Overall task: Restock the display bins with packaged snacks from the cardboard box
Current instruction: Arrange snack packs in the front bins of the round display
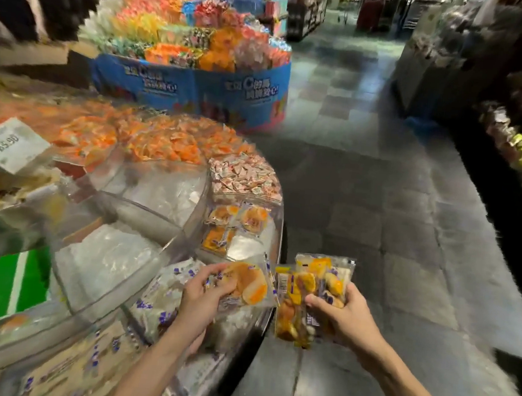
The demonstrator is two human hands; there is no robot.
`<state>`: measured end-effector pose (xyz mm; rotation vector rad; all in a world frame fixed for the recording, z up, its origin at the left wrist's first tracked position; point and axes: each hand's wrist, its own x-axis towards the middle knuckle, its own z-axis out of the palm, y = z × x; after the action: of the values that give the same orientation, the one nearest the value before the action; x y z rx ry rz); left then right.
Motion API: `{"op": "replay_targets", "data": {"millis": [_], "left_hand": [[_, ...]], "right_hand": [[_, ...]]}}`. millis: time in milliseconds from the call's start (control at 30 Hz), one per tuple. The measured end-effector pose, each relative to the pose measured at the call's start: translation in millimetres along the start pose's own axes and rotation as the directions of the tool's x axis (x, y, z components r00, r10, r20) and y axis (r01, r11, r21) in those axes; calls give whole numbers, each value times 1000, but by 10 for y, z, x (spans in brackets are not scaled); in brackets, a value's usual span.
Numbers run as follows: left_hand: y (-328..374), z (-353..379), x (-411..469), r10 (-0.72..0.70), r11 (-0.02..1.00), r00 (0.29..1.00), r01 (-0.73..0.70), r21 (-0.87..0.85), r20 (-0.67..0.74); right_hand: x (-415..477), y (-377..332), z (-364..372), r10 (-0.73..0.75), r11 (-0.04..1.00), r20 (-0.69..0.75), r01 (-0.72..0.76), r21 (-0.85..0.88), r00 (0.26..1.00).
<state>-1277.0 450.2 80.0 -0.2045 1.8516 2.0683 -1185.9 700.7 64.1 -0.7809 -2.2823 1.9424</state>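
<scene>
Background is mostly a dark grey stone-tiled floor [377,207] running up the aisle. Further back there's a round blue display stand with white lettering [199,90], piled high with orange, yellow, red and pink wrapped sweets [188,32]. At far left a white price card with blurry digits [11,143] sits tilted, and lower down there's a green sign with a white stripe [12,284]. Dark stocked shelving [514,139] lines the right side, too blurred to make out the products.
</scene>
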Motion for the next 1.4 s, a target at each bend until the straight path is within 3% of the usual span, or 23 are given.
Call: {"op": "replay_targets", "data": {"millis": [233, 567, 667, 933, 1133, 1200, 1267, 1400], "left_hand": [[-239, 606, 448, -18, 993, 965, 48, 112, -260], [-482, 1046, 1540, -79, 990, 828, 132, 57, -555], [-417, 1137, 1654, -61, 971, 774, 192, 141, -631], [-386, 1441, 1981, 204, 910, 788, 67, 410, -581], [-635, 1787, 2600, 174, 852, 810, 162, 497, -560], [-745, 1863, 2743, 181, 772, 804, 240, 588, -566], [-885, 1902, 2849, 290, 605, 807, 263, 752, -515], [-923, 1954, 2932, 404, 447, 746, 344, 825, -530]], "right_hand": [[1204, -108, -461, 30, 989, 169, -5, -147, 985], [2869, -368, -595, 76, 973, 356, 9, -231, 931], [3240, -539, -608, 74, 965, 399, 35, -260, 914], [4124, -811, -337, 145, 956, 554, 27, -291, 820], [4686, -1110, -129, 152, 944, 692, 104, -314, 706], [4849, -1190, -77, 168, 935, 708, 117, -335, 686], [5008, -1232, -32, 180, 924, 734, 144, -355, 655], [5198, -1304, 134, 189, 899, 786, 218, -380, 588]]}}
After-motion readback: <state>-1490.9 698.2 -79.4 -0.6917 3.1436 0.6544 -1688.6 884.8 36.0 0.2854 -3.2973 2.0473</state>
